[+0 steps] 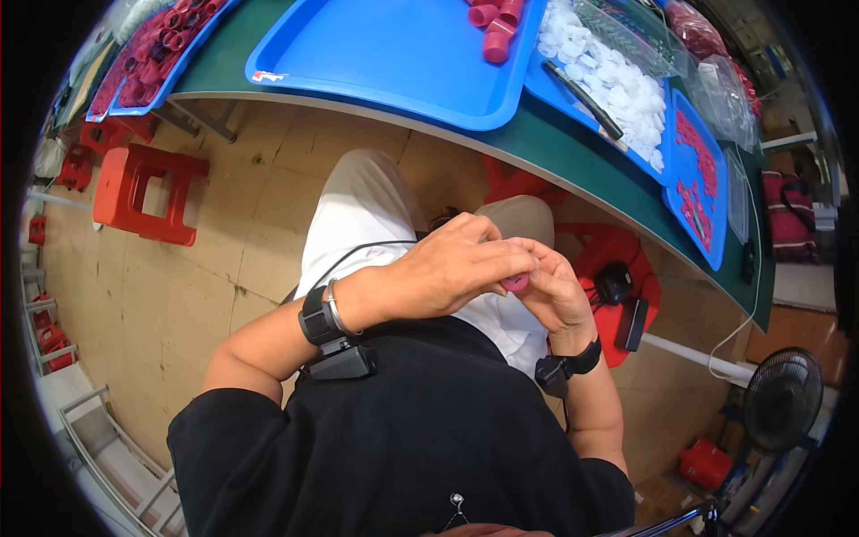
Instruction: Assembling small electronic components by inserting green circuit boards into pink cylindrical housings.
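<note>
A small pink round plastic piece (515, 283) sits between my two hands above my lap. From the left, my left hand (456, 264) reaches across with bent fingers and grips it; the fingertips hide most of the piece. My right hand (557, 288) is closed round its other side, thumb and fingers pressed near the left fingertips. Whether something smaller is also held cannot be seen. Similar-looking pink cylindrical caps (497, 45) lie in the large blue tray (385, 67) on the table ahead.
On the green table (591, 170), a blue tray of white discs (582, 54) has a black pen (586, 100) across it. Small pink pieces (696, 170) fill a tray at right. Red stools (148, 192) stand at left and under the table. A black fan (783, 398) is at lower right.
</note>
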The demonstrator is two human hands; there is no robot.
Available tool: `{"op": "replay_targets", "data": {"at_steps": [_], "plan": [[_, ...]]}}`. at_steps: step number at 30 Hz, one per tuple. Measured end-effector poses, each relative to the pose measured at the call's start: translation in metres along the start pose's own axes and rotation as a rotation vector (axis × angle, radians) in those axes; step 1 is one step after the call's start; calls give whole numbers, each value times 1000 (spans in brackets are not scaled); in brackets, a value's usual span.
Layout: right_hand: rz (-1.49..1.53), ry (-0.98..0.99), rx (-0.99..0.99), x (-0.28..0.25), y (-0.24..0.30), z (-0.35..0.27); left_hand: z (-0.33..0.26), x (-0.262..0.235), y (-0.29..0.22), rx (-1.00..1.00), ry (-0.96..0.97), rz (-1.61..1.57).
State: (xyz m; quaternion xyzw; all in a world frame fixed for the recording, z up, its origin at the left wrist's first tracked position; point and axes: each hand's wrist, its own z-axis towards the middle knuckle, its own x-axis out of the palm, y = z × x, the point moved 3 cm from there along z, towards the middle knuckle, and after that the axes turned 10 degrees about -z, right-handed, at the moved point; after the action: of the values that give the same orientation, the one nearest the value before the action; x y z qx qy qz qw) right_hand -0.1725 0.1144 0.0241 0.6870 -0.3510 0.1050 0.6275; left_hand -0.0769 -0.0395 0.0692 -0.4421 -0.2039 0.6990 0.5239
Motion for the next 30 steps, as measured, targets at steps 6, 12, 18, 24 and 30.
{"op": "replay_targets", "data": {"at_steps": [6, 12, 18, 24, 30], "plan": [[29, 11, 5, -2, -6, -1, -4, 4, 4, 8, -35, 66], [-39, -155, -66, -2, -11, -8, -5, 11, 4, -15, -87, 31], [186, -88, -103, 2, -15, -8, -7, 15, 8, -32, -81, 4], [285, -106, -3, 4, -17, -1, -11, 11, 14, -31, -111, 30], [52, -279, 70, 7, -8, -7, -11, 12, 12, -44, -112, 74]]}}
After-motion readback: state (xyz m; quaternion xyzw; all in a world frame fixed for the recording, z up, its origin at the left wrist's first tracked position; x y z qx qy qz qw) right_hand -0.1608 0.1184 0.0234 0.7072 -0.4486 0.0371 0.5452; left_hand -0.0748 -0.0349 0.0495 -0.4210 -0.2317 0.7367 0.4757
